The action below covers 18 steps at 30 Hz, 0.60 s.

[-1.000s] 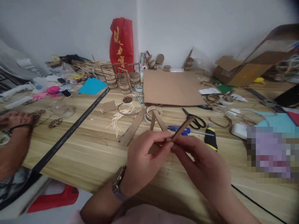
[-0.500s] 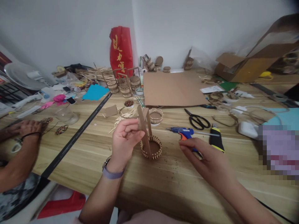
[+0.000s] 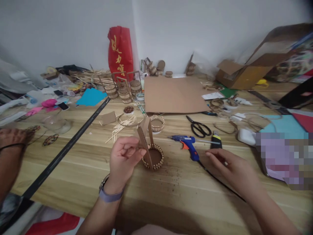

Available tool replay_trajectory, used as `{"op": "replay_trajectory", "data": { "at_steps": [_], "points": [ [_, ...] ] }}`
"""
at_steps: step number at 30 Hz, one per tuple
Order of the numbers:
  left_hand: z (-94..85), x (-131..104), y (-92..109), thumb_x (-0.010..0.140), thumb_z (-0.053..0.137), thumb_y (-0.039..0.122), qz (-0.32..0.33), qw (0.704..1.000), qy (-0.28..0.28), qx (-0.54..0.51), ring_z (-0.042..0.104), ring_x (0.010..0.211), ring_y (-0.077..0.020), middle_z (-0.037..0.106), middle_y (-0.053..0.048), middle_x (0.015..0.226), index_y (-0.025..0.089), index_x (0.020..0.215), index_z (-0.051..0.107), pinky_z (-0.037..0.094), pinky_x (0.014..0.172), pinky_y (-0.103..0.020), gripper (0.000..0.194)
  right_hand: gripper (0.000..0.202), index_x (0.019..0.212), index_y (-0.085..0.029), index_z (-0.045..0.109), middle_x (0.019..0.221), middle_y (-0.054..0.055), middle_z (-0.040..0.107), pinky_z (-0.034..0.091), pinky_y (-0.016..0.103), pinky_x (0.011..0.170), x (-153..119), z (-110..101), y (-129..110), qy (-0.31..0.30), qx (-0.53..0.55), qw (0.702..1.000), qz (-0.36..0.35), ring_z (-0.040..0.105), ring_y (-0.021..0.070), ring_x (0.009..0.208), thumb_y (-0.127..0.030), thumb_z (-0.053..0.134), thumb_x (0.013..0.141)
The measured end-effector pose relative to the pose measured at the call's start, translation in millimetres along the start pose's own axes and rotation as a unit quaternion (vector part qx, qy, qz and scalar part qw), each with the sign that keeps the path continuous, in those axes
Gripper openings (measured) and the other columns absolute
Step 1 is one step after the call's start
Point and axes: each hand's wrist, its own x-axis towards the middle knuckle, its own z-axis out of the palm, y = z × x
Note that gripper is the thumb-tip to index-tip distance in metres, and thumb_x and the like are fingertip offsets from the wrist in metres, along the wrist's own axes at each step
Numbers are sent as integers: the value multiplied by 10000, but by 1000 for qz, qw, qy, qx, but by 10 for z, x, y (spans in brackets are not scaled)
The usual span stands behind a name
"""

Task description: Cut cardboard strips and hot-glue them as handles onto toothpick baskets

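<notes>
My left hand [image 3: 126,158] is closed at the upright cardboard handle [image 3: 146,140] of a small round basket [image 3: 156,158], pinching its left strip. Short pale sticks ring the basket, which stands on the wooden table. My right hand [image 3: 227,163] hovers to the right with fingers apart and nothing in them. Between my hands lies a blue glue gun [image 3: 187,142] with an orange trigger, its nozzle pointing left and its black cord running under my right forearm. Behind the handled basket sits a second round basket [image 3: 156,123] without a handle.
Black scissors [image 3: 199,127] and a yellow-black cutter [image 3: 216,140] lie beyond the glue gun. A cardboard sheet [image 3: 174,94] is at the back. Matchsticks [image 3: 119,129] and a bowl of beads [image 3: 128,110] are left of centre. Another person's hand [image 3: 12,140] rests at the far left.
My right hand has moved away from the glue gun, rightward, uncovering its handle. The view has shifted slightly right. My left hand stays at the basket's handle.
</notes>
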Motion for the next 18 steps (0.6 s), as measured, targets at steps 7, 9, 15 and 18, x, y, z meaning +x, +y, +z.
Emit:
{"op": "replay_trajectory", "data": {
  "at_steps": [7,9,15,18],
  "points": [
    [141,-52,26,780,874,229,20,998,-22,-53,785,734,-141,775,28,827,229,915,680,631,665,-189,237,305,902,-226,724,799,81,775,496,335,601,432,-194,434,-48,-130,988,73,709,255,672,-442,508,900],
    [172,-63,27,787,867,206,17,997,-30,-69,782,729,-121,777,36,830,237,930,689,624,669,-159,230,261,932,-200,717,880,116,782,498,338,658,697,-139,461,-67,-171,981,65,719,266,749,-356,509,904],
    [226,-114,79,783,870,228,-10,995,-34,-91,765,693,-117,766,20,795,228,922,692,625,667,-180,226,162,665,-202,623,586,84,663,360,295,518,1276,104,378,-85,-167,982,-3,558,169,480,-266,671,805],
    [225,-137,111,777,875,258,-27,996,-33,-77,754,680,-136,750,5,777,221,902,679,624,636,-212,235,243,641,-223,601,512,23,602,311,270,464,1338,136,353,-45,-119,990,-57,483,110,406,-324,646,857]
  ]
}}
